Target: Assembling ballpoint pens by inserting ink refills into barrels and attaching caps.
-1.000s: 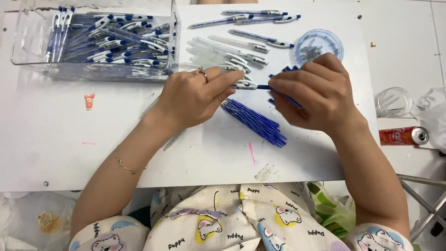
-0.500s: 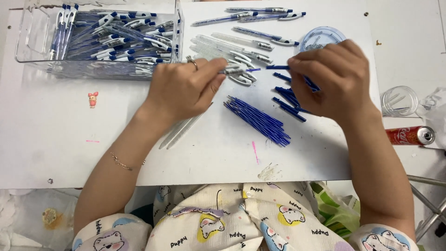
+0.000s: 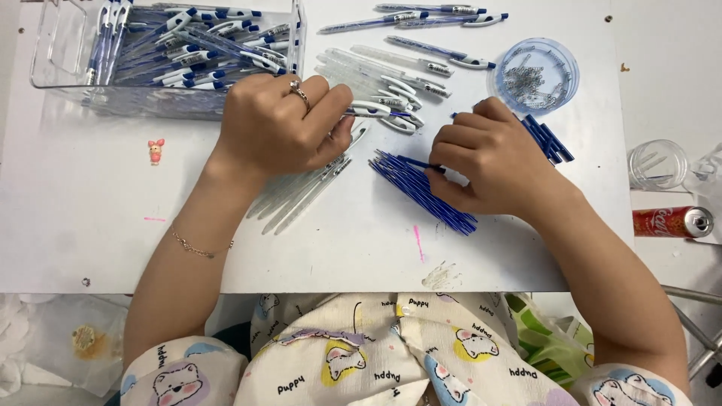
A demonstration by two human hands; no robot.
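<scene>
Blue, needle-thin refills lie fanned on the white counter where my right hand pinches one from the heap, while my left hand grips a clear plastic pen barrel beside the slim transparent barrels.

dark blue refills; clear pen barrels; red can; white table; cream cartoon-print shirt.

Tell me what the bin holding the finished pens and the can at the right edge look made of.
Bin: clear glossy plastic, apparently; pens show through its walls. Can: likely aluminium, red printed body with a bare silvery top.
</scene>
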